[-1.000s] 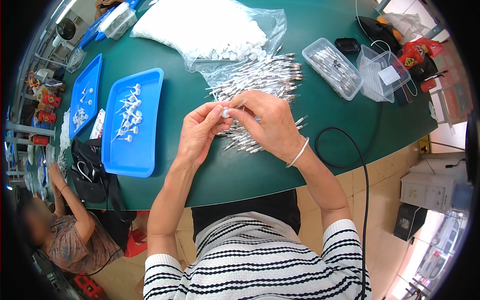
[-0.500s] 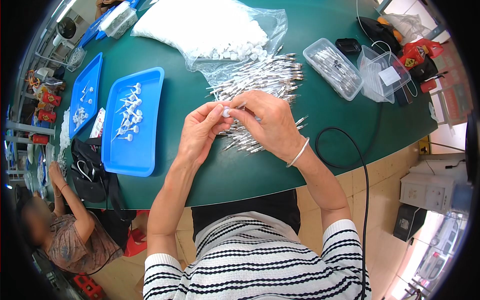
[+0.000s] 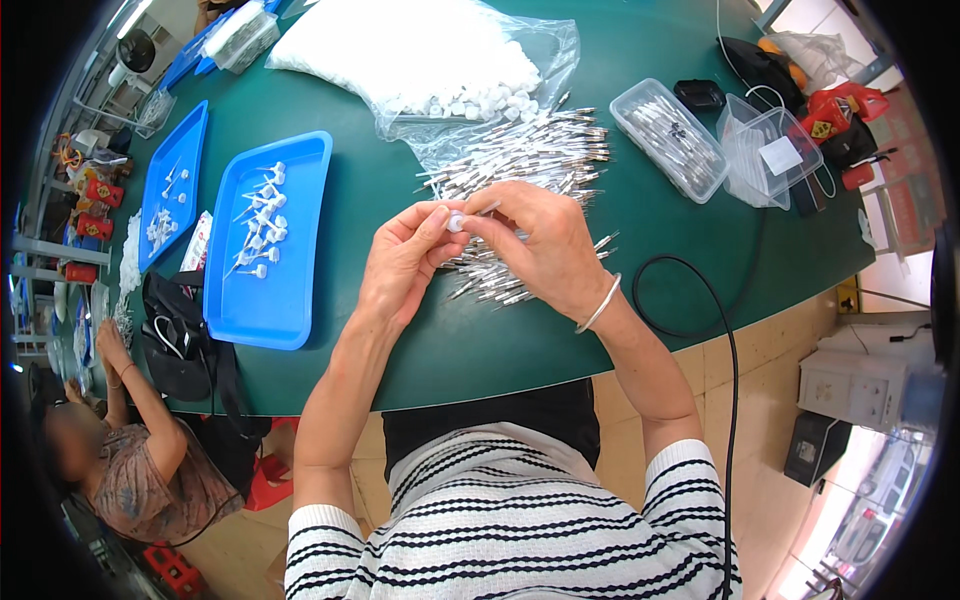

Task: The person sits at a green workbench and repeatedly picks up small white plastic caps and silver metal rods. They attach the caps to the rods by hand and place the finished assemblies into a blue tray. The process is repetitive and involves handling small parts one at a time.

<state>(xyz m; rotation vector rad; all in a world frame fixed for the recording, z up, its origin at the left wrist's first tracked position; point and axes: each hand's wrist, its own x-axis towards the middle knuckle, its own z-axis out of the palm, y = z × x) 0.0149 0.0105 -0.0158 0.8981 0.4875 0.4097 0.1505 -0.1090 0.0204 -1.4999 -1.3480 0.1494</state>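
My left hand (image 3: 402,262) pinches a small round white cap (image 3: 456,222) between thumb and fingertips. Against the same cap, my right hand (image 3: 545,240) is closed, with a thin pale stick (image 3: 489,208) showing between its fingers. Beneath and beyond both hands spreads a loose pile of slim silvery rods (image 3: 535,155). Behind the pile lies a clear plastic bag (image 3: 400,60) full of white caps. To the left, a blue tray (image 3: 262,315) holds several white caps with thin stems (image 3: 262,225).
A second blue tray (image 3: 160,195) lies farther left, near a black bag (image 3: 178,350). At the right are a clear box of rods (image 3: 668,140), an open clear container (image 3: 775,150) and a black cable (image 3: 735,400). Another person (image 3: 160,460) sits at the left.
The cap has turned slightly between my fingertips, and the stick in my right hand shows a little more. Both hands stay in nearly the same place.
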